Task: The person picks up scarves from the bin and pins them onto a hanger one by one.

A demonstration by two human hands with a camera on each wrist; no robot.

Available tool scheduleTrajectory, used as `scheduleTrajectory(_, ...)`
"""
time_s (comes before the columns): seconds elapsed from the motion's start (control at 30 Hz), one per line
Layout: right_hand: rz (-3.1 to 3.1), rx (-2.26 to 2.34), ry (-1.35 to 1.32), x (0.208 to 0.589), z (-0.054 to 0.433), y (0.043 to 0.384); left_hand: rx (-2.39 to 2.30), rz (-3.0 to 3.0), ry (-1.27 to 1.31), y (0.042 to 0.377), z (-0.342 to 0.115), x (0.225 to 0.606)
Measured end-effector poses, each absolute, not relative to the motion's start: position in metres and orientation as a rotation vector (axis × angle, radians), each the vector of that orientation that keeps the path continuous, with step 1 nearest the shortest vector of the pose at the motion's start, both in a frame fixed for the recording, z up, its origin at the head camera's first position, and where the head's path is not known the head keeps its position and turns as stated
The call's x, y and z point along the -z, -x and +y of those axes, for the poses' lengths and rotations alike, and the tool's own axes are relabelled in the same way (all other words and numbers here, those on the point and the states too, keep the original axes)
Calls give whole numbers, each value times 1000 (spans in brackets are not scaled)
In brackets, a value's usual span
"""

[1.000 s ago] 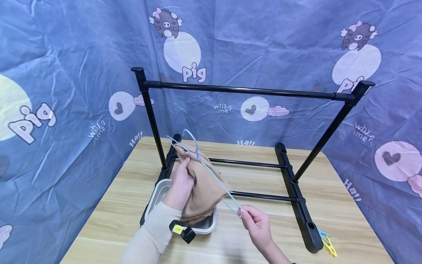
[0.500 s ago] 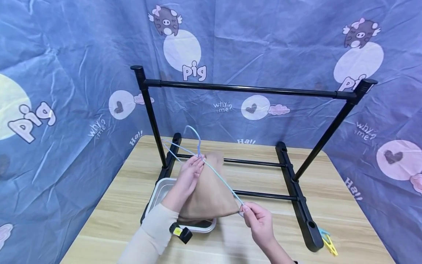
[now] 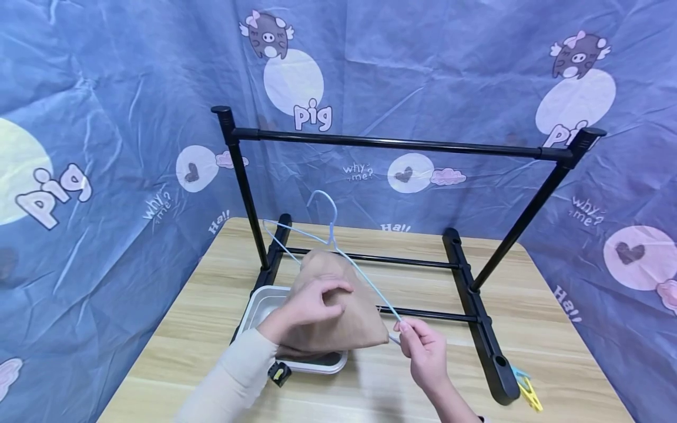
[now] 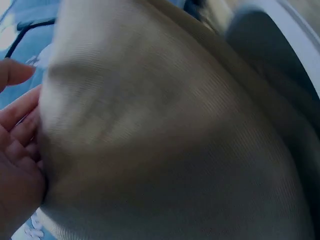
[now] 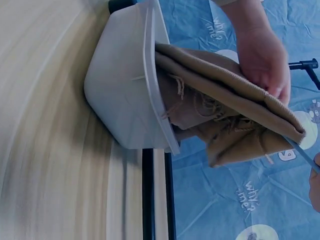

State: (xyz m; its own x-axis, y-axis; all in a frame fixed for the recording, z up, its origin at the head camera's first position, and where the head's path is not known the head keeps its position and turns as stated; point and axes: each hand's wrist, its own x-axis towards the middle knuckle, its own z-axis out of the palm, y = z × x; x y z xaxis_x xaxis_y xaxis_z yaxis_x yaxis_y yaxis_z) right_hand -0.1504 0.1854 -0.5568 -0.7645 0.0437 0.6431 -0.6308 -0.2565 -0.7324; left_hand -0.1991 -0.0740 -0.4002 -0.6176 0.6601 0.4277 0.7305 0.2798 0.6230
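Note:
A light-blue clothes hanger (image 3: 362, 275) is held up at a slant over the table, hook uppermost. My right hand (image 3: 425, 351) pinches its near right corner between thumb and fingers. A brown ribbed cloth (image 3: 351, 317) drapes over the hanger's lower part, and its lower end hangs into the grey-white tub (image 3: 332, 369). Its folds and loose threads show in the right wrist view; the kind of garment cannot be told. My left hand (image 3: 316, 301) rests against the cloth, thumb apart from the fingers. In the left wrist view, the cloth (image 4: 145, 115) hides the left fingertips.
A black rack with a top bar (image 3: 386, 143) stands behind the hands, its right foot (image 3: 481, 329) on the wooden table (image 3: 174, 352). Blue and yellow clothespins (image 3: 528, 392) lie beside that foot. A blue printed curtain (image 3: 449, 76) surrounds the table.
My left hand let go of the bunched cloth, touched the hanger's neck, then came down onto the cloth. The cloth spread rightward along the hanger, and the hook rose and moved right.

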Motion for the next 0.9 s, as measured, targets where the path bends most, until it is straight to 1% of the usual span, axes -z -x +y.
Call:
scheduleTrajectory(0.07,-1545,-2068,-723,560,188,152,988,-2461,1396,198,-73,401)
scheduleTrajectory(0.2,-1512,-2084,-715,562,192,154,606,-2405,1508,197,-71,402)
scheduleTrajectory(0.37,-1476,-2126,-713,560,195,156,308,-2247,1499,195,-69,409)
scheduleTrajectory(0.63,-1484,-2089,-720,559,199,160,278,-2010,1410,195,-65,418)
scheduleTrajectory(0.9,-1492,-2077,-732,559,199,161,498,-1930,1303,202,-61,419)
